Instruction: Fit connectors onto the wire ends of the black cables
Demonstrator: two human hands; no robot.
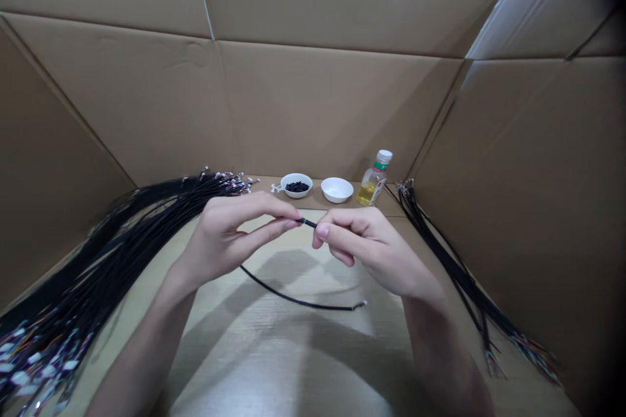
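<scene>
My left hand point(244, 228) pinches a black cable point(303, 305) between thumb and fingertips. My right hand point(369, 244) faces it, with thumb and forefinger closed on the same dark strand a short way to the right. A small light band shows on the strand in the gap between the two hands. From under my left hand the cable curves down to the right and ends over the table in a small white connector point(360, 305). What lies inside my right fingertips is hidden.
A thick bundle of black cables point(132, 254) with white connectors lies left; a smaller bundle point(460, 273) lies right. At the back stand a bowl point(297, 195) of small black pieces, a white bowl point(337, 190) and a bottle point(375, 179) of yellow liquid. Cardboard walls point(337, 111) surround the table.
</scene>
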